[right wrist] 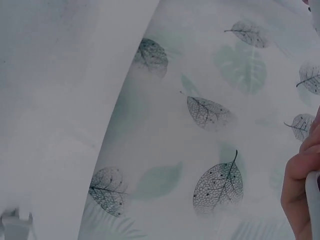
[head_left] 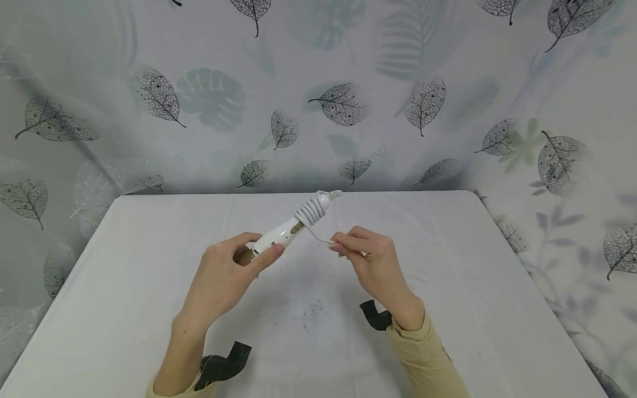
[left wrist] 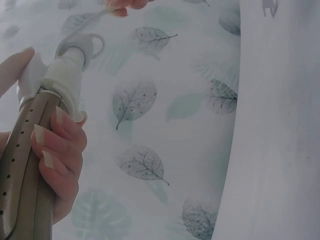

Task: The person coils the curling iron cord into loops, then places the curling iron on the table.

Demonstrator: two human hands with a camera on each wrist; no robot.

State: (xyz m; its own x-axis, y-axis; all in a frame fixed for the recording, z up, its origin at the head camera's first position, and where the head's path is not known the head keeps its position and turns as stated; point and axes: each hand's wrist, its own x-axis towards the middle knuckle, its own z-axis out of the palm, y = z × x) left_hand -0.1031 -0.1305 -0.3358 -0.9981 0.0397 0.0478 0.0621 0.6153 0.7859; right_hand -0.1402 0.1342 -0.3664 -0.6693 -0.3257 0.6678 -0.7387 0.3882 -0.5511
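Note:
A white curling iron (head_left: 278, 235) is held slanting above the table, its cord (head_left: 311, 211) wound in several turns about the handle. My left hand (head_left: 224, 271) grips it near its lower end. In the left wrist view, left fingertips (left wrist: 52, 142) curl round a gold-brown barrel (left wrist: 25, 165) with a row of small dots. A short stretch of cord runs from the coils to my right hand (head_left: 370, 257), which pinches it between thumb and fingers. The right wrist view catches only part of the right hand (right wrist: 300, 185), at its right edge.
A white-covered table (head_left: 423, 232) lies below both hands, with faint dark specks near its middle. Leaf-patterned cloth (head_left: 318, 138) hangs behind and at the sides. Black straps (head_left: 226, 362) stick out at both wrists. A pale, blurred pronged object (right wrist: 16, 225) shows low in the right wrist view.

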